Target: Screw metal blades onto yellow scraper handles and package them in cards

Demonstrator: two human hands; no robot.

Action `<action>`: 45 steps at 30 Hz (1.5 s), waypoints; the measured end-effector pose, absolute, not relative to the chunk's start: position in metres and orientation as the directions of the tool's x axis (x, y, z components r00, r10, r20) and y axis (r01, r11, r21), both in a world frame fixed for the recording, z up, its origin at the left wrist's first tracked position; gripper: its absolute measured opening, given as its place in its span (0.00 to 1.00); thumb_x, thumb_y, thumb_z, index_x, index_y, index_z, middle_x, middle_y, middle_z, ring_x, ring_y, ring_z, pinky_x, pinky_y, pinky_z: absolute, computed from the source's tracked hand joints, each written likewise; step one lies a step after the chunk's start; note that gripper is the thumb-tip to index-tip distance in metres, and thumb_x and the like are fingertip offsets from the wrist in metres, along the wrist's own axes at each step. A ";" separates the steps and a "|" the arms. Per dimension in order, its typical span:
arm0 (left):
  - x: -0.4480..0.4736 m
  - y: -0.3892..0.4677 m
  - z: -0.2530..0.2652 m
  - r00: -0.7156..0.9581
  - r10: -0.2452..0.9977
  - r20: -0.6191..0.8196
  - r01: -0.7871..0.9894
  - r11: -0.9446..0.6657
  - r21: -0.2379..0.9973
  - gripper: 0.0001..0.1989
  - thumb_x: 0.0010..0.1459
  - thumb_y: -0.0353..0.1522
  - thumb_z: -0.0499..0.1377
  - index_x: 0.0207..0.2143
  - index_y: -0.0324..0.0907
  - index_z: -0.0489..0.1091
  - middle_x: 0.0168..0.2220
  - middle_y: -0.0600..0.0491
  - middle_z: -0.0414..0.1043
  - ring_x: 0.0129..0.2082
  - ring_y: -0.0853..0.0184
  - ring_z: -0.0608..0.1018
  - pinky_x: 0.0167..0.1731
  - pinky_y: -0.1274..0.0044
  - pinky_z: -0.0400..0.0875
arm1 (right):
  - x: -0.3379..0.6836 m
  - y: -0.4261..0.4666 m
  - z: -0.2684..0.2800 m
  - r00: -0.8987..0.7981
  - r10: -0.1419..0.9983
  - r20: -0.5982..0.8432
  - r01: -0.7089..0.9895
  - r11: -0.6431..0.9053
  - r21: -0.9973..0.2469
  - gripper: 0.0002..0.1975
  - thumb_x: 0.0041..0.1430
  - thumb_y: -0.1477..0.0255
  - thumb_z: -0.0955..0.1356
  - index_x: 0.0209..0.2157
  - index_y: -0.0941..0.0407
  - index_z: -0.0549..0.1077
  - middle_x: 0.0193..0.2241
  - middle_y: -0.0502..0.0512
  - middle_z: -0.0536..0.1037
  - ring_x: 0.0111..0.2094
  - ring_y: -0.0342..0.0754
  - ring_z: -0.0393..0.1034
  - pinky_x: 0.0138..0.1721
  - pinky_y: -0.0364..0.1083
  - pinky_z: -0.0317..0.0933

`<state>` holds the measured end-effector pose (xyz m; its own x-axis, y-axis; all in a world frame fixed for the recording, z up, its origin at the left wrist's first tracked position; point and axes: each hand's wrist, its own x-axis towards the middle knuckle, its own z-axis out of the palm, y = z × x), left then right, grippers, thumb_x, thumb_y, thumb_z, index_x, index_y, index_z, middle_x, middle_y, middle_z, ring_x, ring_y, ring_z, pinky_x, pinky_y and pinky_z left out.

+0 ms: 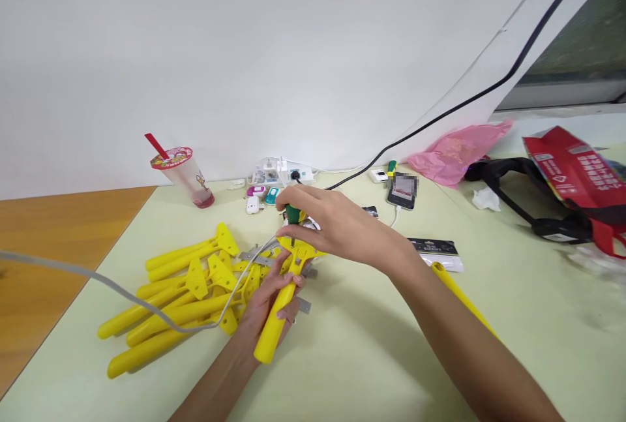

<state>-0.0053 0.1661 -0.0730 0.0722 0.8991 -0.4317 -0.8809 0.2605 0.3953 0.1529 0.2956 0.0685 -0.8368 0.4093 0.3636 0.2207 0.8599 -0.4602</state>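
My left hand [267, 308] grips the handle of a yellow plastic scraper [278, 321] whose head points away from me. Above it, my right hand [337, 226] holds a green-handled screwdriver [293, 215] upright, tip down on the scraper's head [298, 252]. To the left lies a pile of several more yellow scrapers [180, 291], with a few loose metal blades [257, 256] beside the heads. One more yellow scraper handle [457, 291] shows under my right forearm.
A grey cable [98, 277] crosses the pile from the left. At the back stand a plastic drink cup [188, 177], a power strip [288, 174] with chargers, a phone [403, 190], a pink bag [452, 151], black goggles [523, 200] and a red bag [577, 171].
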 end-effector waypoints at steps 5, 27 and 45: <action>-0.005 0.166 -0.072 0.070 0.904 -0.421 -0.889 0.248 0.385 0.31 0.58 0.21 0.68 0.61 0.49 0.65 0.50 0.48 0.74 0.35 0.74 0.82 0.13 0.91 0.63 | 0.157 0.297 0.064 -0.816 0.449 0.363 0.246 0.839 -0.485 0.11 0.76 0.69 0.65 0.56 0.53 0.66 0.53 0.60 0.77 0.41 0.50 0.72 0.40 0.49 0.65; 0.001 0.163 -0.062 0.044 0.920 -0.390 -0.835 0.248 0.491 0.35 0.58 0.24 0.70 0.64 0.52 0.62 0.59 0.46 0.72 0.37 0.72 0.81 0.14 0.90 0.63 | 0.145 0.302 0.048 -0.691 0.375 0.619 0.246 0.926 -0.286 0.16 0.71 0.57 0.72 0.39 0.53 0.66 0.31 0.49 0.73 0.28 0.44 0.60 0.30 0.45 0.50; 0.000 0.167 -0.075 -0.021 0.931 -0.364 -0.795 0.205 0.571 0.36 0.56 0.26 0.72 0.62 0.52 0.63 0.54 0.49 0.73 0.37 0.71 0.81 0.12 0.90 0.61 | 0.142 0.293 0.052 -0.578 0.488 0.654 0.469 0.854 -0.223 0.25 0.72 0.47 0.67 0.32 0.53 0.67 0.19 0.45 0.66 0.21 0.42 0.53 0.27 0.45 0.42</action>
<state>0.0001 0.1668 -0.0754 -0.0209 0.9313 -0.3637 -0.7951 0.2051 0.5708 0.1416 0.2933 0.0520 -0.5784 0.4881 0.6537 0.4692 0.8545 -0.2229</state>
